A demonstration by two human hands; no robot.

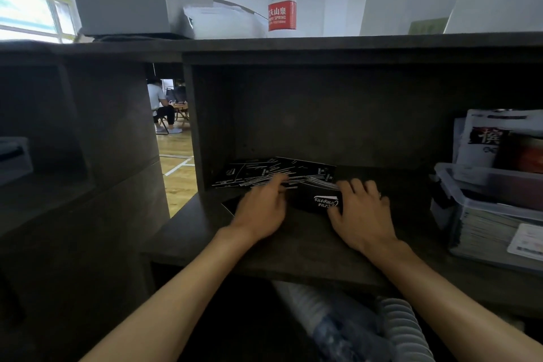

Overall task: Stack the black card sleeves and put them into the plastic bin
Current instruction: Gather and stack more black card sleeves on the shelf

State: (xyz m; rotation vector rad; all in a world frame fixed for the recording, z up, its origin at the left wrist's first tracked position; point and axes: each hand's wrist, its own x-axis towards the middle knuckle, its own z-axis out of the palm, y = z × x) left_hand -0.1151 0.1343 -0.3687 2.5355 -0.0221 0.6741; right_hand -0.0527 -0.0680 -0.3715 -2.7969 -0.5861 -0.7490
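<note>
Black card sleeves [273, 173] lie fanned in a loose messy spread on the desk shelf [205, 232], toward its back left corner, up against the cubby's back wall. One more sleeve w/ white script [324, 202] sits nearer the front, between both hands.

Left hand [261, 211]: fingers loosely spread, tips resting on the near edge of the spread, not curled round anything (blurred, so partly a guess). Right hand [363, 214]: fingers bent over the right end of the pile, thumb by the script sleeve; can't tell if it's actually pinching anything or just pressing.

Step, as I judge it: gathering phase, stack not formed yet.

Plastic bin [458, 185] stands at the shelf's right edge, well apart from the pile, already holding printed stuff and booklets [484, 138].

Next move prob needs: both hands squeeze the fan inward, square the edges, add the script sleeve, then grip the whole stack and carry it right to the bin.
</note>
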